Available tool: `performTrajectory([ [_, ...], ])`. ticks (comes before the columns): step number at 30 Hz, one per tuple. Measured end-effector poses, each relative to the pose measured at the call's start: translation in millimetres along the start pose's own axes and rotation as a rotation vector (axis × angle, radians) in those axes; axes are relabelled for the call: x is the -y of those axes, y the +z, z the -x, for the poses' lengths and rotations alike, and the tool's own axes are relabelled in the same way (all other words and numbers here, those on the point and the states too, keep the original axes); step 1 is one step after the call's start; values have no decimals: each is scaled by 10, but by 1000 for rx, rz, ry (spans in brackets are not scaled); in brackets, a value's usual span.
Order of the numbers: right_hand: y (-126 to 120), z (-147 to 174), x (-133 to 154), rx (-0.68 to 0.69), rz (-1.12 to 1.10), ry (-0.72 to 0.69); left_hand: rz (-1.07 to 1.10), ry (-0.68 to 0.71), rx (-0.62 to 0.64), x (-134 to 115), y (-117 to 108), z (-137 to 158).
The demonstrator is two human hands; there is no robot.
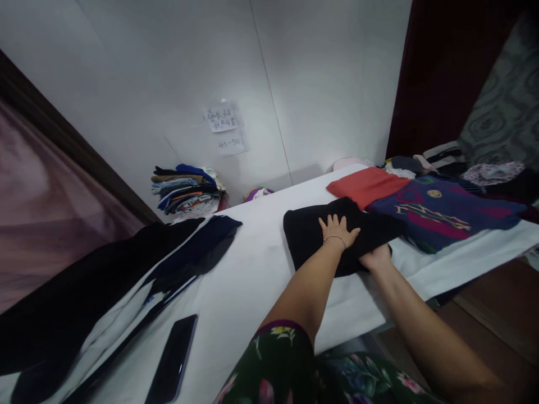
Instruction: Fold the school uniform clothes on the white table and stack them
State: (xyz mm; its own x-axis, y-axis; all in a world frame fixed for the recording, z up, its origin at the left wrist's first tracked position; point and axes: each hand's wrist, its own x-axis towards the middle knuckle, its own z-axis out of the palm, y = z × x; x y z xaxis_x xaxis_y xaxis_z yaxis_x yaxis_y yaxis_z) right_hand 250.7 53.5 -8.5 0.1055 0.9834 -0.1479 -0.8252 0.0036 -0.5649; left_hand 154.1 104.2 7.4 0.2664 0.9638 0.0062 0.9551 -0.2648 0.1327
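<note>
A folded black garment (303,230) lies on the white-covered table (252,280). My left hand (337,229) rests flat on top of it, fingers spread, with a thin bracelet at the wrist. At the garment's near right edge, my right hand (376,257) has hold of the fabric, its fingers partly hidden under the cloth. Just behind the black garment is an orange-red piece of clothing (370,184). A dark blue patterned garment (438,207) is spread out to the right, touching the black one.
Several folded clothes form a stack (187,191) by the wall, below handwritten paper notes (225,120). Black and white garments (105,269) drape over the table's left side. A phone (174,356) lies near the front. More clothes (446,157) are heaped at the back right.
</note>
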Motion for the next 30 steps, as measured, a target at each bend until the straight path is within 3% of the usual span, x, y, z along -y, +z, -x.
performTrajectory([
  [3,-164,96,-3,-64,85,3,-24,-7,-2,-11,34,2],
  [5,-266,236,16,-107,244,-68,-44,-5,-5,-18,50,3],
  [7,-283,424,68,-155,462,-279,-64,-2,-17,-28,73,5],
  [9,-182,606,151,-143,751,-597,-76,-2,-27,-40,94,9],
  [12,98,698,279,67,1220,-992,-69,-3,-8,-63,83,6],
  [14,229,560,313,199,1468,-1073,-25,-5,26,-66,25,-14],
  [16,225,288,279,235,1695,-986,67,7,51,-28,-79,-53],
  [19,-14,-161,132,218,2025,-575,189,19,-3,183,-288,-123],
  [21,-214,-356,28,211,2152,-449,207,-14,-100,451,-423,-159],
  [24,-385,-444,-52,213,2225,-461,323,-196,-241,973,-550,-185],
  [26,-397,-430,-56,216,2237,-454,462,-310,-226,1305,-571,-190],
  [30,-356,-407,-32,222,2258,-425,581,-313,-179,1719,-525,-193],
])
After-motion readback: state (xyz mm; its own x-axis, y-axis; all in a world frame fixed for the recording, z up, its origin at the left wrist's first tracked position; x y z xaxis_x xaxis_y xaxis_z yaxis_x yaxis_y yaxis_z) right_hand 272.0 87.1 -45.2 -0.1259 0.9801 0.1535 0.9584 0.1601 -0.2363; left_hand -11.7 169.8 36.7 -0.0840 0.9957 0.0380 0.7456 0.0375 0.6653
